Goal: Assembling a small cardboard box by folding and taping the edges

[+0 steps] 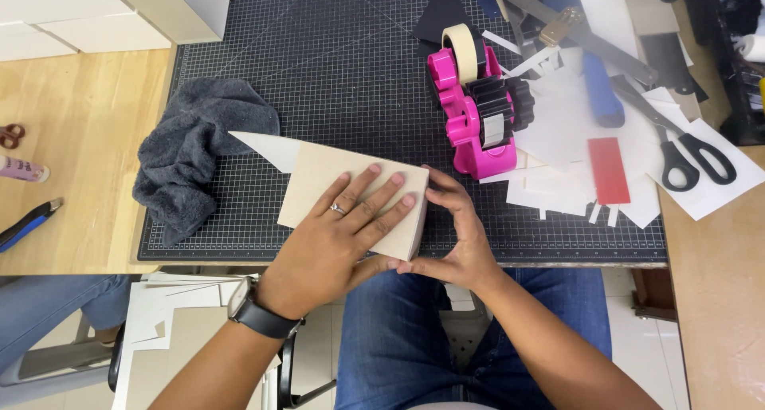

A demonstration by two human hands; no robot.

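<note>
My left hand (343, 231) lies flat, fingers spread, on top of a beige cardboard piece (319, 175) near the front edge of a black cutting mat (335, 59). A ring is on one finger and a dark watch on the wrist. My right hand (456, 235) presses its fingers against the right edge of the same cardboard piece, thumb under its near corner. A white pointed paper scrap (267, 145) sticks out from under the cardboard at the left.
A grey cloth (195, 155) lies bunched left of the cardboard. A pink tape dispenser (470, 107) stands to the right, beside white paper scraps (558, 131), a red strip (608, 169), black scissors (693, 159) and a blue-handled tool (599, 91). Card sheets (159, 314) rest on a chair below.
</note>
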